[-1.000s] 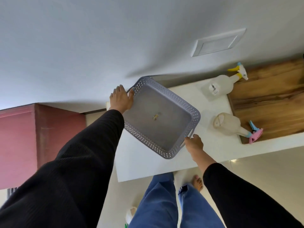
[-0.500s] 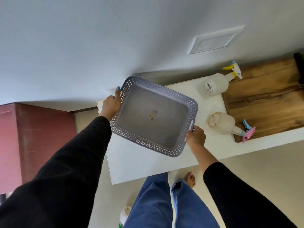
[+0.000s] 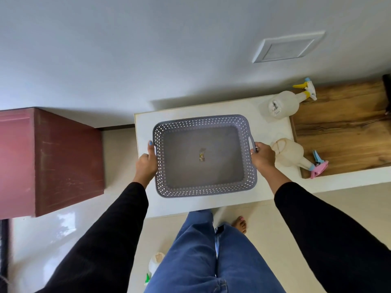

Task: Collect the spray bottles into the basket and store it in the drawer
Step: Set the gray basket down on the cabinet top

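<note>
A grey perforated basket point(image 3: 203, 187) lies level on the white counter point(image 3: 179, 206), holding only a small scrap at its middle. My left hand point(image 3: 147, 163) grips its left handle and my right hand point(image 3: 262, 156) grips its right handle. Two translucent spray bottles lie on their sides to the right: one with a yellow and blue trigger point(image 3: 285, 103) at the back, one with a pink and blue trigger point(image 3: 293, 153) just beyond my right hand. A third spray bottle point(image 3: 155, 265) with a green part stands on the floor by my left leg, partly hidden.
A wooden board point(image 3: 342, 132) covers the counter's right part. A dark red cabinet point(image 3: 53, 161) stands to the left across a gap of floor. The wall behind carries a white plate point(image 3: 287, 47). My legs and a bare foot are below the counter's front edge.
The basket has swung from a tilted, angled pose to lie square and level on the counter. Both hands shifted with it onto the two side handles.
</note>
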